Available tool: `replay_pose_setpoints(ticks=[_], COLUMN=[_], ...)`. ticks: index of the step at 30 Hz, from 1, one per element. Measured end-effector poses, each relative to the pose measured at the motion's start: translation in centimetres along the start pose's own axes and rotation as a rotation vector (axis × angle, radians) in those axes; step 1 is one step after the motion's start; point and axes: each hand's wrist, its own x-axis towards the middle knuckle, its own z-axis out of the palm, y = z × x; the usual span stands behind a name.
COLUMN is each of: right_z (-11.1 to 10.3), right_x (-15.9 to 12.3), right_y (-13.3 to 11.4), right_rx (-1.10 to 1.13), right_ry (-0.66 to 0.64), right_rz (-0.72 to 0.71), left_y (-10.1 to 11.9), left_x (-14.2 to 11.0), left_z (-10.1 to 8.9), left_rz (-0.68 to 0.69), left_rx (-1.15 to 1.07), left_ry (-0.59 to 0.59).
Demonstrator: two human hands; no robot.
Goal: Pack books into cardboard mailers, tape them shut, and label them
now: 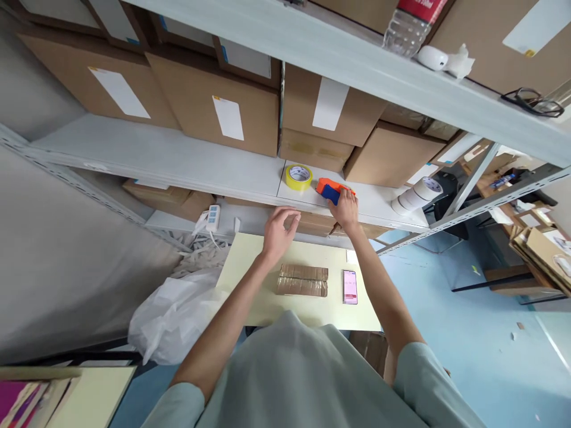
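My right hand grips an orange and blue tape dispenser at the front of the middle shelf. Its fingers partly cover the dispenser's right end. My left hand is in front of the shelf edge, fingers curved with a gap at the thumb and nothing visible in them. A roll of yellow tape lies on the shelf beyond the left hand, just left of the dispenser. Below my hands, a small flat cardboard box with shiny tape across it lies on the pale yellow table.
On the table's right lies a phone with its screen lit. Cardboard boxes line the shelf. White rolls sit at its right end. A power strip and a white plastic bag are at the left.
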Motion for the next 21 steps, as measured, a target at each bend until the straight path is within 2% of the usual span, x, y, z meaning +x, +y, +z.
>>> replay_pose_setpoints(ticks=[6, 10, 14, 21], right_z=[0.8, 0.3, -0.6, -1.5], right_x=[2.3, 1.0, -3.4, -15.7], right_y=[0.2, 0.5, 0.4, -1.7], right_rx=[-0.095, -0.127, -0.153, -0.016], right_ry=[-0.111, -0.102, -0.150, -0.393], right_rz=[0.067, 0.053, -0.039, -0.308], left_y=[0.0, -0.7, -1.5, -2.1], left_x=[-2.3, -4.9, -7.9, -12.1], left_z=[-1.0, -1.8, -2.6, -3.9], left_rz=[-0.012, -0.064, -0.147, -0.256], left_rx=[-0.008, -0.036, -0.045, -0.144], left_ry=[-0.017, -0.024, -0.055, -0.030])
